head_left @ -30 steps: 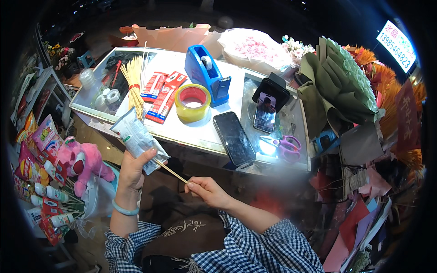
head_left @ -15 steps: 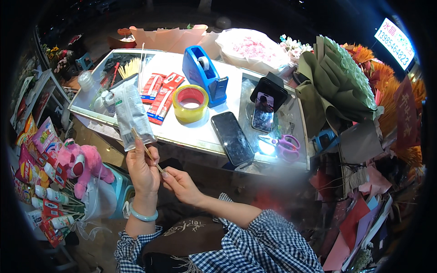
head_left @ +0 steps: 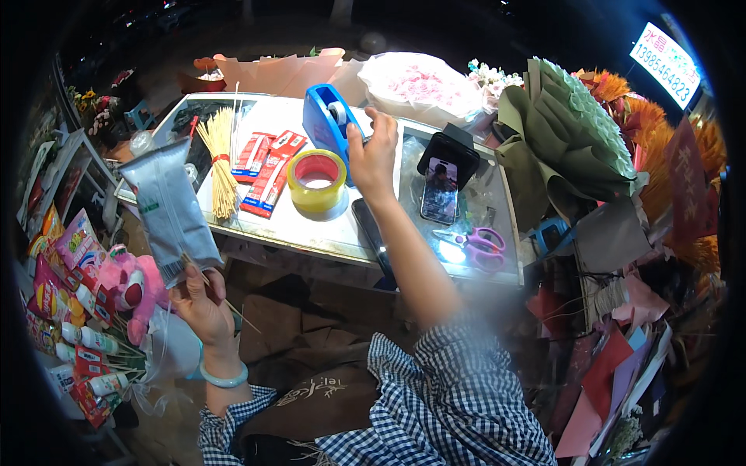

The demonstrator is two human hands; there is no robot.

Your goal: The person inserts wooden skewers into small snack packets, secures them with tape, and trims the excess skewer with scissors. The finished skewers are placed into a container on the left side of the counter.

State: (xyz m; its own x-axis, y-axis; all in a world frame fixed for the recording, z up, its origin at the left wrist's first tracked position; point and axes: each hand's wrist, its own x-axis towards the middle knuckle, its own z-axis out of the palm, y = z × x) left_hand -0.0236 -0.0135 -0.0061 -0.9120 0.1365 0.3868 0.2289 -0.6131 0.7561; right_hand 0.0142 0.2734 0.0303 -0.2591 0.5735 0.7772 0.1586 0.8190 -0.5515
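In my left hand (head_left: 205, 304), the fingers are closed round thin wooden skewers (head_left: 242, 312) at the lower end of a silver-grey sealed packet (head_left: 172, 211). The packet stands up tilted above the hand, left of the table. My right hand (head_left: 374, 159) is stretched over the table at the front end of a blue tape dispenser (head_left: 320, 116), which it partly covers. Its thumb and fingers are apart, and I see nothing between them. A roll of clear yellowish tape (head_left: 317, 200) lies just left of that wrist.
Red packets (head_left: 268, 182) and a bundle of skewers (head_left: 218, 167) lie on the white table. A propped phone (head_left: 441, 190), a dark phone (head_left: 367, 225) and purple scissors (head_left: 483, 247) are at right. Wrapped bouquets (head_left: 423, 85) line the back. A pink plush toy (head_left: 134, 291) sits at left.
My right hand has left the skewers and moved up and right to the tape dispenser. My left hand has shifted left and down with the packet, uncovering the skewer bundle on the table.
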